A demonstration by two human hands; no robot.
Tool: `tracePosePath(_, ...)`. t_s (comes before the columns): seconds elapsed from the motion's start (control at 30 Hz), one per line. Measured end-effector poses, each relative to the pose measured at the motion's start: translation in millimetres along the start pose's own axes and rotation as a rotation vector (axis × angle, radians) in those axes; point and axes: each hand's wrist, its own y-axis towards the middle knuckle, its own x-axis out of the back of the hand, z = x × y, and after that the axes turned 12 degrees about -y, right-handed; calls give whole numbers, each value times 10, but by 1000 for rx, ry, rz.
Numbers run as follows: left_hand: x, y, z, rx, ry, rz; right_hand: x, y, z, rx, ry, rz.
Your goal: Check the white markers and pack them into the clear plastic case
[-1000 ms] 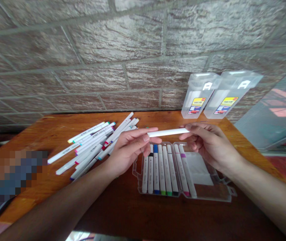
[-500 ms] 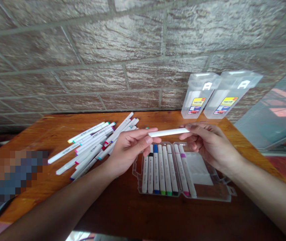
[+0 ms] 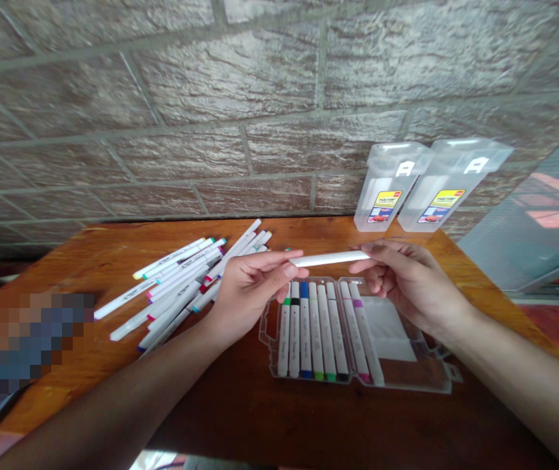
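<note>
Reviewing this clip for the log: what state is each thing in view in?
left hand: pinching one end of the white marker
right hand: holding the other end
white marker: held across, above the case
clear plastic case: lying open
markers in the case: lying side by side
loose markers: scattered in a heap
clear plastic boxes: standing on end, side by side

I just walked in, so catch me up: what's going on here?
A person holds a white marker between their left hand and right hand, above a clear plastic case holding a row of markers. More markers lie loose in a pile on the wooden table, left of the case.
</note>
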Motion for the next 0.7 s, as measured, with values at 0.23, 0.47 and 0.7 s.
tracePosePath(0.23, -26, 19, -19, 129, -75, -38, 12, -8, -25, 92, -17, -14)
tracePosePath(0.47, -13, 25, 0, 121, -30, -54, -15, -38, 12, 148, -51, -30)
tracePosePath(0.7, 18, 10, 22, 87, 24, -42, -19, -64, 31, 159, -76, -28)
